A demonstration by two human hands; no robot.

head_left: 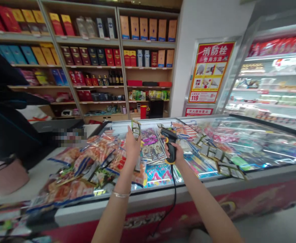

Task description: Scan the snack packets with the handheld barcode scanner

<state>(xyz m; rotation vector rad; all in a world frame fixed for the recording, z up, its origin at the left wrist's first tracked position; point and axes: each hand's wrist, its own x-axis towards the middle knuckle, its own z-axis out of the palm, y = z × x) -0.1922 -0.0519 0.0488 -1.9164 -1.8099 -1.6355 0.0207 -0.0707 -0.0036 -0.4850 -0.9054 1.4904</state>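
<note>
My left hand point(132, 146) holds a small flat packet point(136, 129) upright, its printed side partly towards the camera. To the right, my right hand point(174, 152) is wrapped round the grip of a black and yellow handheld scanner point(171, 148), whose head points left towards the packet. A black cable point(174, 192) hangs from the scanner's grip. Below and between both hands, colourful packets point(159, 175) show at the glass-topped freezer point(269, 135). Bagged food packs point(87, 162) are piled to the left of my left hand.
Several similar small packets point(213, 152) lie on the glass at the right. At the left are a dark machine point(3, 111) and a pink container point(6, 177) on a counter. Shelves of boxed goods point(87, 39) stand behind, with a lit display fridge point(271, 81) at the back right.
</note>
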